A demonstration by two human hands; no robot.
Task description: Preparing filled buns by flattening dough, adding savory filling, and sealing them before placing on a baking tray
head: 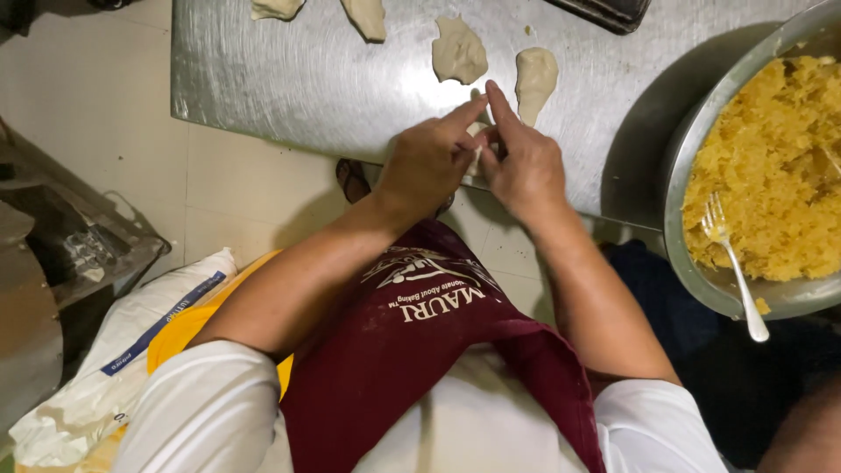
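**Pale dough pinched at table edge**

Pale dough point(477, 140) is pinched between left hand point(429, 162) and right hand point(524, 162) fingertips, at the scuffed steel table point(289, 79) edge. Formed pieces point(458, 51) lie beyond; metal bowl point(692, 158) right; tiled floor point(96, 96).

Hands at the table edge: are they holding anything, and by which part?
Both the left hand and right hand pinch a small piece of pale dough between their fingertips, at its edges; most of it is hidden.
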